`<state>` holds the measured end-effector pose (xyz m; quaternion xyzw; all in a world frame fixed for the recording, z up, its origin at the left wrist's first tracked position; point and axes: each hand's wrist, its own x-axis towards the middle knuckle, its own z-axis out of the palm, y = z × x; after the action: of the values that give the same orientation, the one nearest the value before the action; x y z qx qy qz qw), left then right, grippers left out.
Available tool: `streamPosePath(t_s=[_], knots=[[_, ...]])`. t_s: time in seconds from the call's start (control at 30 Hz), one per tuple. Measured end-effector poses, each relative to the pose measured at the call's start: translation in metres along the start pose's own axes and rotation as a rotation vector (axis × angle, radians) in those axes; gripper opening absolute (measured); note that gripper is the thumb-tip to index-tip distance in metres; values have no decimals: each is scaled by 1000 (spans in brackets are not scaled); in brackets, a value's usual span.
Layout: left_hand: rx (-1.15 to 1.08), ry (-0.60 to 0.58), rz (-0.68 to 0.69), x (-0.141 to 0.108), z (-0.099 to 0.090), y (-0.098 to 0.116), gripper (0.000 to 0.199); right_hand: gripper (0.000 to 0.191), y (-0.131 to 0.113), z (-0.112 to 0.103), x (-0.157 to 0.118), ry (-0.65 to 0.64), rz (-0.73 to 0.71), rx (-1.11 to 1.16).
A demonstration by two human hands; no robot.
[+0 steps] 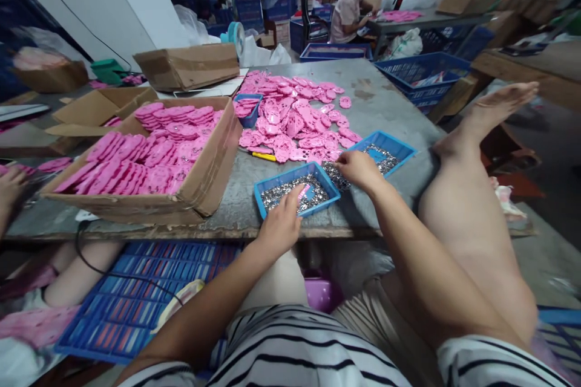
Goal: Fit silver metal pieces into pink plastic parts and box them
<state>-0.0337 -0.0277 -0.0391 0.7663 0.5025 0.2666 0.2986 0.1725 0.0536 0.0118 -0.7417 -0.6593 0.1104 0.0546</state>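
Observation:
My left hand (282,217) is over the near blue tray (327,205) of small metal parts, its fingers closed on a small pink piece (304,192). To the right, my right hand (361,170) has its fingertips pinched together at the dark heap of small metal parts (334,175) between the two trays; whatever is in the pinch is too small to make out. The second blue tray (402,159), also with metal parts, lies just beyond that hand. Behind both trays spreads a pile of pink plastic pieces (295,118).
A cardboard box (220,160) full of pink pieces stands on the table at left. A yellow tool (264,157) and small blue basket (252,116) lie by the pile. My raised bare leg (467,217) borders the right side. Another person's hand (13,184) shows far left.

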Motion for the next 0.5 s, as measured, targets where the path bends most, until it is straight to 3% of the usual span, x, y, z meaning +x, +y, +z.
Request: streamPosePath(t_s=[0.23,0.33,0.5], knots=[[-90,74,-202,1,-35,-17,73,20,3,7,-8,-226,-10,-7],[-166,133,-287,8,-49,-31,77,21,3,10,-11,-232,-23,-37],[-454,234,-282,17,-71,-54,76,18,4,13,-11,-198,-83,-71]])
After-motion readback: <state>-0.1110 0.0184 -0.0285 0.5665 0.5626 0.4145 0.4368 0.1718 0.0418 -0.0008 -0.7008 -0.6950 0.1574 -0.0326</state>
